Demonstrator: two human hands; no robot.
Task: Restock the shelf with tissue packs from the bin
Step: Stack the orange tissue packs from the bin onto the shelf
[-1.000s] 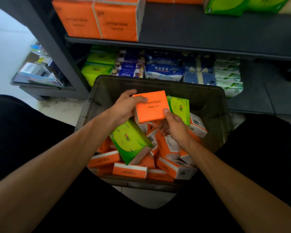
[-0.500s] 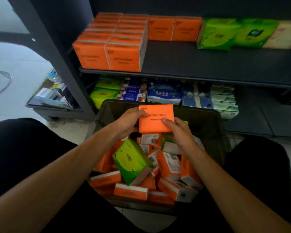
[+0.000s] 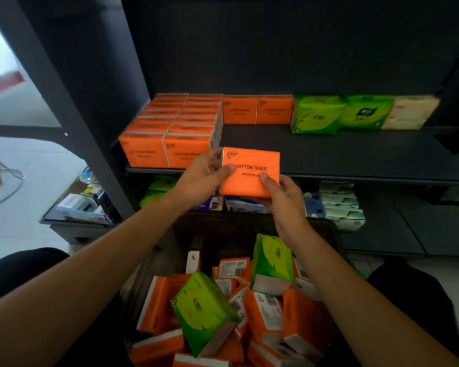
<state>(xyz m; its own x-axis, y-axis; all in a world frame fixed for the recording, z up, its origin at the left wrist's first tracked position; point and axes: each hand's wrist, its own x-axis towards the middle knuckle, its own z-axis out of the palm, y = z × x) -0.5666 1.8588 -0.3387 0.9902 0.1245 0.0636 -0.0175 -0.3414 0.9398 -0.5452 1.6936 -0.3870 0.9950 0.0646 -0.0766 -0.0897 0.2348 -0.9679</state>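
An orange tissue pack [image 3: 252,166] labelled COTTON TISSUE is held upright in front of the dark shelf's [image 3: 342,152] front edge. My left hand [image 3: 202,176] grips its left side, thumb on the front. My right hand [image 3: 284,197] holds its lower right corner, thumb on the front face. Rows of orange packs [image 3: 167,133] fill the shelf's left part, with two more [image 3: 257,109] at the back. Below my arms the dark bin [image 3: 326,229] holds several orange packs and two green packs [image 3: 202,311].
Green packs [image 3: 339,115] and a cream pack [image 3: 411,112] stand at the shelf's back right. The lower shelf carries green, blue and white packs [image 3: 339,205]. A dark upright post [image 3: 72,123] frames the left side; a low tray of items [image 3: 80,202] sits beyond it.
Both hands have lifted the orange pack out of the bin up to the level of the shelf's front edge. The camera has tilted up, showing more of the shelf.
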